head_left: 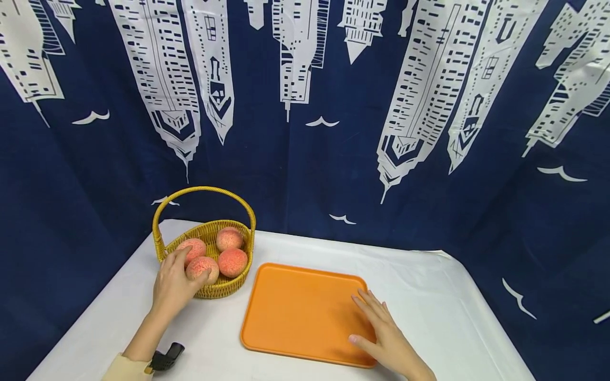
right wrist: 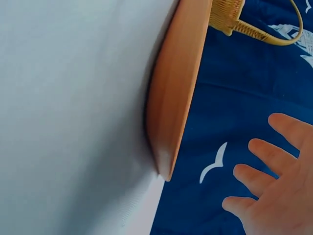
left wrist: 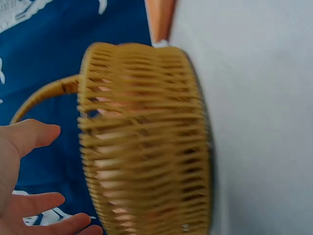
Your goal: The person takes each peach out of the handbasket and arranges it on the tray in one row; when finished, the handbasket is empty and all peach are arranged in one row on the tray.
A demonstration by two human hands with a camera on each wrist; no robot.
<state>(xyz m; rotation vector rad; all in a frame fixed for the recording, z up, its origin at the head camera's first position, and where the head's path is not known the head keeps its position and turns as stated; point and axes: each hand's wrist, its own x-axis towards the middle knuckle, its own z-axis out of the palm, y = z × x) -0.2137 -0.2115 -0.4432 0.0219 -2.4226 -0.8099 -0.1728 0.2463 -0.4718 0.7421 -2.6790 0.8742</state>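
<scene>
Several pinkish-red peaches lie in a yellow wicker basket with a tall arched handle, on the left of the table. Over the basket's near left rim is my left hand, its thumb and fingers spread above the nearest peaches. The left wrist view shows the fingers apart beside the woven wall, with nothing between them. My right hand hovers at the right edge of an orange rectangular tray, fingers spread and holding nothing. From the right wrist, the tray's side stands beyond those fingertips.
A white cloth covers the table. Behind it hangs a dark blue curtain printed with white buildings and birds. A black strap piece sits at the left wrist, by a cream sleeve.
</scene>
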